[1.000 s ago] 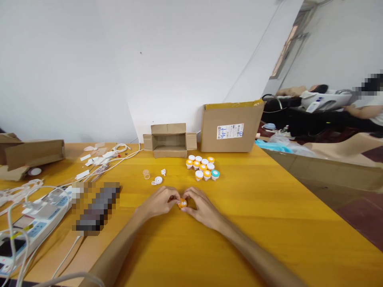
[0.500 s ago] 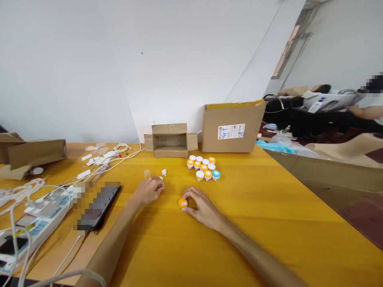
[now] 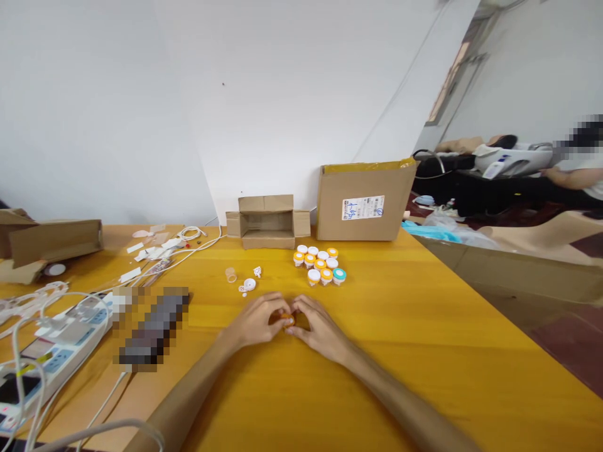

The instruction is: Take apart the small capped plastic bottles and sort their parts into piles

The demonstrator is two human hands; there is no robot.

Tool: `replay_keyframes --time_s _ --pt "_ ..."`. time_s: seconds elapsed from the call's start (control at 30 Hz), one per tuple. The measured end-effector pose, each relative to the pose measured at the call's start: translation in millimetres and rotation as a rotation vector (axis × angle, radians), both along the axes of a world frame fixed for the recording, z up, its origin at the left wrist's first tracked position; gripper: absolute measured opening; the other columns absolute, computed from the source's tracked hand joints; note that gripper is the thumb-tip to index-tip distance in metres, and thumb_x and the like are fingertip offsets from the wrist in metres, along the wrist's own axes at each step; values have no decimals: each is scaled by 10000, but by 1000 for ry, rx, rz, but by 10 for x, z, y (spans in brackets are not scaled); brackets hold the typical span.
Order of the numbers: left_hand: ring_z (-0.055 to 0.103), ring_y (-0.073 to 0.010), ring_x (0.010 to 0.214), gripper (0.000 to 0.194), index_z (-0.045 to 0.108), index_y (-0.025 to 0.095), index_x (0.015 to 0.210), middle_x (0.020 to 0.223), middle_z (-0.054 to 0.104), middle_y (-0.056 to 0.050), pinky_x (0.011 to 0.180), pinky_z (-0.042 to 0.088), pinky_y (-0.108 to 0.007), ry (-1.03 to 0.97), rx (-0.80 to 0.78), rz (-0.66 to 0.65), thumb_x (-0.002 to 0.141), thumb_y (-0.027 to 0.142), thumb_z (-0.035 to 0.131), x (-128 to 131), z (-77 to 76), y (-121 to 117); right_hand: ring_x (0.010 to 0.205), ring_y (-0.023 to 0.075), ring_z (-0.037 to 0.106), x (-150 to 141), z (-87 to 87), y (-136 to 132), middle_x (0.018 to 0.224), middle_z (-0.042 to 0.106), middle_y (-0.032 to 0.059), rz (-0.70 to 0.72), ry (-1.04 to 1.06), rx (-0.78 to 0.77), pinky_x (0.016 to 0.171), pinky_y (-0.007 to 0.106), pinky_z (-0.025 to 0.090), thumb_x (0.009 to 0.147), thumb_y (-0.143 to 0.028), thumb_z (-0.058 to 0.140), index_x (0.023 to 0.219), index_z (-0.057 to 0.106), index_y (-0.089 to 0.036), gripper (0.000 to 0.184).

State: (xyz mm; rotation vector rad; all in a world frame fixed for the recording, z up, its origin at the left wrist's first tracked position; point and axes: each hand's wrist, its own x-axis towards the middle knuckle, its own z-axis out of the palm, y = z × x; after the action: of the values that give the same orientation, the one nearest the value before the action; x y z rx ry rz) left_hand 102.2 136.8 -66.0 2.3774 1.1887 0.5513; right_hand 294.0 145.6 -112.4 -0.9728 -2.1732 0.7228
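Observation:
Between my hands is a small orange round cap (image 3: 287, 321), mostly covered by fingers. My right hand (image 3: 319, 326) grips it with thumb and fingers from the right side. My left hand (image 3: 260, 318) has its thumb and fingertips pinched together at the cap's left and top. Whatever its fingertips hold is too small and hidden to name. Just beyond my left hand lie a white round part (image 3: 249, 284), a small white perforated disc (image 3: 242, 289), a white cage-like piece (image 3: 257, 272) and a clear cup (image 3: 230, 274).
Several small containers with orange, white and teal lids (image 3: 320, 263) stand grouped beyond my right hand. An open carton (image 3: 267, 238) and a large labelled box (image 3: 365, 210) rest by the wall. To the left are a phone (image 3: 155, 329), a power strip (image 3: 61, 351) and cables. Another person sits at far right.
My left hand has moved right and nearer, from the loose white parts to the orange cap. This uncovers the white round part and disc. My right hand stays at the cap.

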Motion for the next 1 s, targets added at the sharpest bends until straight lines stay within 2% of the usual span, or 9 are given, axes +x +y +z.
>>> replay_keyframes --time_s 0.43,1.0 --pt "597 -156 799 109 658 209 831 862 627 -11 736 460 -253 25 29 29 821 112 610 61 -56 -22 938 223 588 8 -16 8 971 605 15 21 60 -17 848 348 465 791 -158 743 931 597 -241 219" --pt "612 -165 763 108 678 210 787 806 651 -8 726 447 -257 109 92 32 802 110 640 88 -71 -17 936 218 589 -27 5 1 963 621 18 -6 -21 -20 837 340 443 786 -106 741 858 619 -227 186"
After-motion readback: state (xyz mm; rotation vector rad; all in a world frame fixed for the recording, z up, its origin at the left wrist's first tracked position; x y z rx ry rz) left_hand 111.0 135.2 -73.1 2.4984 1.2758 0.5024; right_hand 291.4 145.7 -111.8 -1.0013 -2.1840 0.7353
